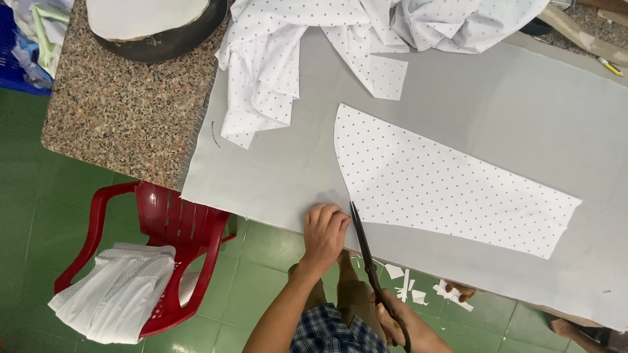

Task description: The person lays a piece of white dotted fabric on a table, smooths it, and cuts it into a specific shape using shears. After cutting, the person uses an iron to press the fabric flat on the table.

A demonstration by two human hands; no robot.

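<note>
A cut piece of white dotted fabric (pixel 445 183) lies flat on a grey cloth sheet (pixel 523 104) spread over the table. My left hand (pixel 325 230) rests with curled fingers on the grey sheet at its near edge, just left of the dotted piece's lower corner. My right hand (pixel 400 321) grips the handles of long black scissors (pixel 364 248). The scissor blades point away from me, with the tip beside my left fingers at the edge of the dotted piece.
A heap of white dotted fabric (pixel 294 59) lies at the far side of the table. A speckled stone tabletop (pixel 124 104) carries a dark round basin (pixel 157 29). A red plastic chair (pixel 163 242) holds folded white cloth (pixel 118 294). Fabric scraps (pixel 412 287) litter the green tiled floor.
</note>
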